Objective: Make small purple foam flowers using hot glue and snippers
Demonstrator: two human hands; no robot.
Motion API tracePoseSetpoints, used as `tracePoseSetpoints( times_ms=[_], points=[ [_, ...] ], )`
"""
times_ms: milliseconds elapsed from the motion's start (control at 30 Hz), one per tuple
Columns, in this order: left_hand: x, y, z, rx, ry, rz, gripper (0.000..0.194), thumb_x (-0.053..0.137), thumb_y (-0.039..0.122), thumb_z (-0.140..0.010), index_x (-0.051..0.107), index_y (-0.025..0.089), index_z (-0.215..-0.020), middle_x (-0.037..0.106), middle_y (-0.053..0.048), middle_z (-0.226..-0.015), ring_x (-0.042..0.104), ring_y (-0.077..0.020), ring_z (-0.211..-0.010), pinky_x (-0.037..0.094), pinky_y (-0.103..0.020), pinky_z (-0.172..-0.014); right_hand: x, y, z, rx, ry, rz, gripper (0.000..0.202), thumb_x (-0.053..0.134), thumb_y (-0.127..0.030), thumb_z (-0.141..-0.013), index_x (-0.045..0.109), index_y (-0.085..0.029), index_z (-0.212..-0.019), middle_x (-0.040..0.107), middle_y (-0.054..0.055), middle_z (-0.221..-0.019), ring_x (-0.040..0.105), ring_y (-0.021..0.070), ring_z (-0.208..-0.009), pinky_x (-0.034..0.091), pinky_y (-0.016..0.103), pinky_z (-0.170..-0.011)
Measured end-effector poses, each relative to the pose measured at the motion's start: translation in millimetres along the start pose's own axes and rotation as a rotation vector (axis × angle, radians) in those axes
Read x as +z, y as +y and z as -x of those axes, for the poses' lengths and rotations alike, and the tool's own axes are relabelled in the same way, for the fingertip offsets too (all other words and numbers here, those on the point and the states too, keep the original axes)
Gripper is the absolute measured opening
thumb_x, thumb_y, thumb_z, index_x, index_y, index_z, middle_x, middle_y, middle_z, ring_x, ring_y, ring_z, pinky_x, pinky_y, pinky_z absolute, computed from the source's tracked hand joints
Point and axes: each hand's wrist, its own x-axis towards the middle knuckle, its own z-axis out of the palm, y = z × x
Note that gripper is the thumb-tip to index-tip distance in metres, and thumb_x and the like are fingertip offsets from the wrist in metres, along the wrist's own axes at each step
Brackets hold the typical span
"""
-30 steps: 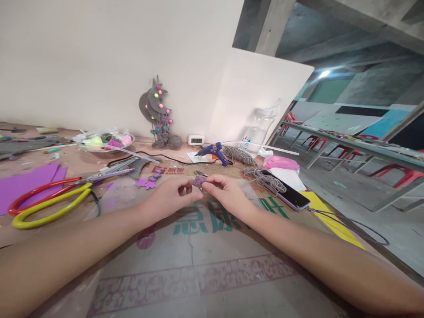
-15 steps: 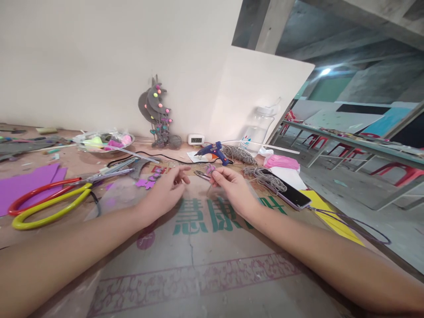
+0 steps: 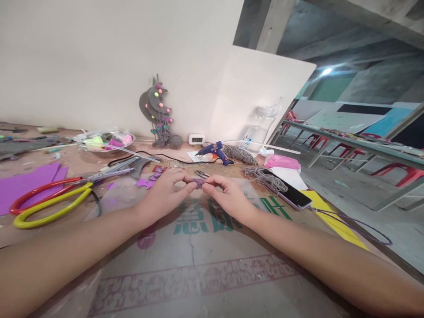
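Observation:
Between my two hands is a small purple and grey craft piece (image 3: 198, 181), pinched from both sides; its exact shape is too small to make out. My left hand (image 3: 171, 187) grips its left edge with thumb and fingers. On the other side, my right hand (image 3: 225, 192) pinches its right edge. Just behind my fingertips lies a pair of tweezers or small snips (image 3: 201, 173), partly hidden. Purple cut-out flowers (image 3: 147, 181) with grey bits rest left of my left hand. A blue glue gun (image 3: 215, 153) lies beyond my hands.
Large red-and-yellow-handled scissors (image 3: 54, 201) and purple sheets (image 3: 29, 183) lie left. A bowl of craft bits (image 3: 106, 150) and a decorated grey moon (image 3: 155, 106) stand behind. Right are grey yarn (image 3: 240, 154), a phone (image 3: 293, 192), a bottle (image 3: 260, 128). Printed plastic (image 3: 159, 274) covers the front.
My left hand has moved right and closed on the small piece that my right hand holds. My right hand has shifted slightly, and the piece is now lower and further left.

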Motion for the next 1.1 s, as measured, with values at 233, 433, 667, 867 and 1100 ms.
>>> tracePoseSetpoints(
  times_ms=[233,433,667,867,1100],
  points=[
    [0.1,2.2,-0.7,-0.001,-0.018,-0.006,0.023,0.047,0.034,-0.084,0.062,0.020,-0.073,0.062,0.001,-0.079,0.055,-0.0165,-0.083,0.040,-0.029,-0.078,-3.6,1.8,1.1,0.005,0.127,-0.049,0.024,0.045,-0.036,-0.086,0.060,-0.017,-0.089,0.057,0.000,-0.072,0.054,0.0130,-0.072,0.043,0.026,-0.071],
    [0.3,2.1,-0.9,0.007,-0.024,0.003,0.022,0.048,0.033,-0.084,0.061,0.021,-0.071,0.063,0.001,-0.077,0.055,-0.0166,-0.082,0.039,-0.029,-0.078,-1.5,-0.8,0.3,-0.005,0.112,0.036,0.015,0.053,-0.030,-0.081,0.062,-0.018,-0.083,0.063,0.001,-0.078,0.056,0.0136,-0.075,0.043,0.026,-0.073],
    [-0.7,1.2,-0.9,0.011,-0.046,0.045,0.025,0.045,0.038,-0.085,0.065,0.023,-0.084,0.066,0.001,-0.085,0.056,-0.0175,-0.087,0.040,-0.030,-0.080,-0.1,2.7,0.9,-0.101,0.065,0.196,0.016,0.051,-0.028,-0.084,0.061,-0.019,-0.076,0.063,0.001,-0.077,0.057,0.0138,-0.076,0.043,0.027,-0.074],
    [0.7,0.3,-0.7,0.039,-0.041,0.006,0.021,0.047,0.031,-0.084,0.064,0.022,-0.077,0.066,0.001,-0.081,0.056,-0.0173,-0.084,0.040,-0.030,-0.078,0.0,-0.3,3.2,-0.175,0.036,0.258,0.017,0.050,-0.029,-0.085,0.060,-0.020,-0.077,0.061,0.001,-0.076,0.055,0.0135,-0.074,0.043,0.027,-0.072],
    [1.5,-1.9,0.7,0.099,-0.012,-0.052,0.019,0.049,0.032,-0.085,0.062,0.021,-0.078,0.064,0.001,-0.083,0.055,-0.0167,-0.086,0.039,-0.032,-0.081,0.2,3.6,2.3,-0.159,0.027,0.228,0.012,0.053,-0.029,-0.083,0.061,-0.020,-0.082,0.062,0.001,-0.081,0.056,0.0135,-0.078,0.044,0.028,-0.075]
  ],
)
